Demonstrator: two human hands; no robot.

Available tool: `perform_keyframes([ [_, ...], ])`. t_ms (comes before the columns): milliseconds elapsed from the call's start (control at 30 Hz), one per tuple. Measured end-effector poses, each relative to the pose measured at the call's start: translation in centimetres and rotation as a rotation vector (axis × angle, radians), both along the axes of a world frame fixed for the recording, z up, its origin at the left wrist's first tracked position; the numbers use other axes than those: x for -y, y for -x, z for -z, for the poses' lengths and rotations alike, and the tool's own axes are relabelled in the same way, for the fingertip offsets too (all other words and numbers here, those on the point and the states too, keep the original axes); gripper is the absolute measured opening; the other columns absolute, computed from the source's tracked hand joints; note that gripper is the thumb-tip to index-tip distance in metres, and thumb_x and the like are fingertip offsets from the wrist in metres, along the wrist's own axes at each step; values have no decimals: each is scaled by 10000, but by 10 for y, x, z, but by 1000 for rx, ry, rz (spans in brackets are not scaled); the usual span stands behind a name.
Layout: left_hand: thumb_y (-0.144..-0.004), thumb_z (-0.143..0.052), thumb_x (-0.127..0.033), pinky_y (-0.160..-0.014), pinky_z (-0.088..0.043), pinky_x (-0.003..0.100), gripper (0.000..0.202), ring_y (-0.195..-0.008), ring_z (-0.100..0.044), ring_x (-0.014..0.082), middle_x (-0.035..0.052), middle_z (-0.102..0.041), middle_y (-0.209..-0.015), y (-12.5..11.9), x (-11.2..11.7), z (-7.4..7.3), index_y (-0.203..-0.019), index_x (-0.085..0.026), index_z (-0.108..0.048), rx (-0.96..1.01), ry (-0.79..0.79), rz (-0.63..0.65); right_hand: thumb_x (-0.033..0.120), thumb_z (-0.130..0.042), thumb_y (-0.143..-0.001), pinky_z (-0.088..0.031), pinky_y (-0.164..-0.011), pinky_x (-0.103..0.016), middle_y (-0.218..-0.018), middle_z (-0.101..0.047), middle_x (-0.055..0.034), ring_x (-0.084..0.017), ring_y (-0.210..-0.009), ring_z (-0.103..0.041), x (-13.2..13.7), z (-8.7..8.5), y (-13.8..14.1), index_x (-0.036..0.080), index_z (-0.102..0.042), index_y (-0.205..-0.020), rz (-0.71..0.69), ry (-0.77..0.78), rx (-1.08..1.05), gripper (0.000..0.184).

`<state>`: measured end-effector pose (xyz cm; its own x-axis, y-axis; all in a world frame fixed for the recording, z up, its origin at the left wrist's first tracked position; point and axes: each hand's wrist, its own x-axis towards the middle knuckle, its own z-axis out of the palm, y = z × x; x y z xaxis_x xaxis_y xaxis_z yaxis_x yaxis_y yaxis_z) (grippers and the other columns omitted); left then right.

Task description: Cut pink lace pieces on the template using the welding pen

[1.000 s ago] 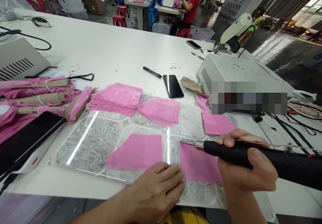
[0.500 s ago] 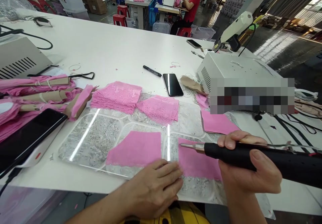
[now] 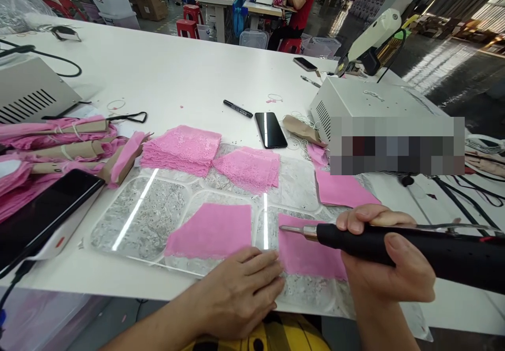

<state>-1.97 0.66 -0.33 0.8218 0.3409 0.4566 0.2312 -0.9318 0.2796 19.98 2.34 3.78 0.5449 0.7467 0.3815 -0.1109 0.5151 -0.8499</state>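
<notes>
The right grip [image 3: 389,276] clamps a black cylindrical tool [image 3: 363,247] whose metal tip [image 3: 295,229] points left over the far-left edge of a flat pink fabric piece [image 3: 307,259]. The left grip [image 3: 244,288] lies flat, unclenched; ahead, clear plastic board [image 3: 134,224] separates a slant-edged pink piece [image 3: 215,230].

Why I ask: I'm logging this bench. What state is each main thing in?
Black tool: held, pointing left
Right hand: closed around the tool
Left hand: palm down, fingers extended
Left pink piece: lying flat
Taller lace pile: layered
Marker: lying flat
Center phone: screen dark
</notes>
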Motion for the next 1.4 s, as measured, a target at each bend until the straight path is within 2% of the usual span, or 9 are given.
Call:
perform_keyframes([
  [133,-948,-503,-228,-953,-447,341,224,-1139,-582,214,95,-686,-1166,1,0,-2,-1093,-119,-633,-4,-3,-3,282,-591,-603,-455,-431,-300,-647,-569,-1,-115,-482,-500,4,-4,-4,175,-612,-651,-24,9,-19,119],
  [367,-925,-523,-202,-977,-435,338,211,-1140,-585,210,79,-689,-1156,1,0,-4,-1090,-124,-628,8,-10,-18,321,-645,-630,-446,-413,-278,-640,-567,1,-107,-461,-493,13,-6,-8,172,-626,-693,-185,33,-28,163],
  [633,-927,-511,-197,-957,-441,340,208,-1120,-592,221,80,-698,-1130,0,0,-5,-1079,-119,-629,16,6,-14,294,-637,-660,-456,-430,-282,-667,-580,-7,-103,-468,-500,13,-1,-4,172,-636,-715,-218,11,-12,134],
  [733,-927,-510,-193,-948,-443,338,205,-1125,-590,217,80,-701,-1113,0,1,-5,-1079,-125,-630,19,13,-20,282,-597,-651,-450,-431,-285,-662,-571,-5,-107,-481,-495,14,-2,-6,174,-630,-706,-163,6,-18,126],
  [900,-927,-515,-194,-951,-438,345,200,-1137,-585,224,75,-703,-1118,0,1,-3,-1069,-121,-636,61,20,-24,260,-524,-595,-457,-463,-310,-675,-564,-6,-115,-500,-483,13,0,-15,181,-612,-666,96,-34,-22,137],
  [1000,-928,-518,-193,-946,-440,351,201,-1142,-585,232,77,-698,-1134,0,1,-2,-1071,-118,-638,68,14,-21,261,-514,-564,-453,-463,-319,-663,-551,-2,-118,-491,-472,9,2,-17,186,-598,-648,192,-51,5,140],
  [1400,-920,-524,-184,-946,-443,356,207,-1155,-581,234,93,-691,-1141,0,1,-1,-1081,-118,-637,58,8,-22,262,-539,-589,-462,-470,-322,-664,-563,-9,-118,-489,-491,2,6,-12,176,-586,-654,180,-61,42,117],
])
